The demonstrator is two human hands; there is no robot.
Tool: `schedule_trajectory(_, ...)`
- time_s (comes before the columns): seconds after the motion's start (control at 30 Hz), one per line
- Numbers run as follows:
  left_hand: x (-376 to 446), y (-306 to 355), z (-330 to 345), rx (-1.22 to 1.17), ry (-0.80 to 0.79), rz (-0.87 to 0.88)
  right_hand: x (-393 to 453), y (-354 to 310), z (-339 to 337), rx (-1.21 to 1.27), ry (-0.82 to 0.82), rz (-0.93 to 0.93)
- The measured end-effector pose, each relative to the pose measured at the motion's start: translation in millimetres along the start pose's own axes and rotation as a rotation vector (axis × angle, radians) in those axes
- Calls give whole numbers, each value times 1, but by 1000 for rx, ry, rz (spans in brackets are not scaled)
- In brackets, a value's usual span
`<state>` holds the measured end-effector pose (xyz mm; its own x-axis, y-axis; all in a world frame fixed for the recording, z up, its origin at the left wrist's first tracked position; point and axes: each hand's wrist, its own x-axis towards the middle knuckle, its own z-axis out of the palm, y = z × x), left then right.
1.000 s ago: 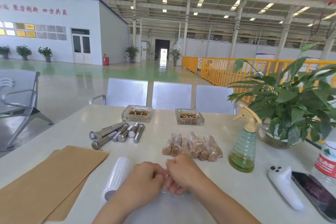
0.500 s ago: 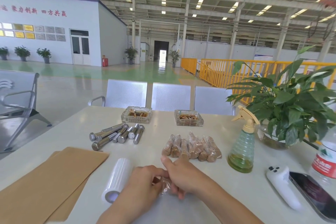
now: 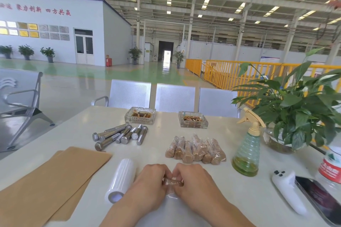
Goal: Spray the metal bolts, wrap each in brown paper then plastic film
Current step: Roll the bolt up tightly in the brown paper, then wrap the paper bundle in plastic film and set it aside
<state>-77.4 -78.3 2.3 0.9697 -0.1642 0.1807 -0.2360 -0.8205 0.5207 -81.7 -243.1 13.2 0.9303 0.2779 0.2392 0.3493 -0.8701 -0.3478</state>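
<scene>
Since half a second ago my hands have drawn together around the paper-wrapped bolt [image 3: 172, 183], which now shows between them, lying crosswise on a loose sheet of plastic film [image 3: 171, 196] at the table's near edge. My left hand [image 3: 150, 183] curls its fingers over the bolt's left end; my right hand [image 3: 191, 180] pinches the right end. Most of the bolt is hidden under my fingers.

From the left: a stack of brown paper sheets [image 3: 49, 180], at least two, its near corner cut off by the frame. Just right of it lies one roll of plastic film [image 3: 120, 180]. Beyond it I count about seven bare metal bolts [image 3: 120, 134] in a loose cluster, overlapping, so the number is uncertain. Two glass ashtrays [image 3: 140, 116] stand behind. Right of centre is a row of roughly seven wrapped bolts [image 3: 195, 150], packed too closely to count surely. Then one spray bottle [image 3: 247, 153] holding greenish liquid, one potted plant [image 3: 299, 108], a white device [image 3: 287, 188], a phone [image 3: 321, 199] and a red-labelled bottle [image 3: 330, 167], its print unreadable and its edge cropped. Red characters on the far wall [image 3: 55, 42] are partly legible.
</scene>
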Motion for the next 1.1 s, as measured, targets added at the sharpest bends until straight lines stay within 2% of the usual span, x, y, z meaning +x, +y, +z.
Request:
schedule_trajectory(0.17,-5,5,-17,-67,-90,-53,-5,1,8,-115,51,-90)
schedule_trajectory(0.3,-13,-7,-49,300,196,-137,-8,1,12,-150,84,-125)
schedule_trajectory(0.33,-13,-14,-56,352,198,-202,-9,0,13,-154,92,-129)
schedule_trajectory(0.43,-11,-30,-61,378,-5,-408,-11,-1,13,-169,89,-138)
schedule_trajectory(0.5,-12,-38,-56,312,-64,-449,-13,-4,13,-174,82,-133)
schedule_trajectory(0.7,-16,-33,-74,118,92,-435,-17,-9,13,-206,102,-128)
schedule_trajectory(0.73,-13,-28,-83,26,124,-443,-17,-10,13,-215,105,-130)
schedule_trajectory(0.83,-10,-11,-111,-451,222,-363,-16,-11,14,-233,112,-126)
schedule_trajectory(0.93,-13,15,-122,-697,180,-279,-19,-11,14,-245,136,-130)
schedule_trajectory(1.1,11,57,-107,-774,81,-245,-31,-10,14,-258,123,-150)
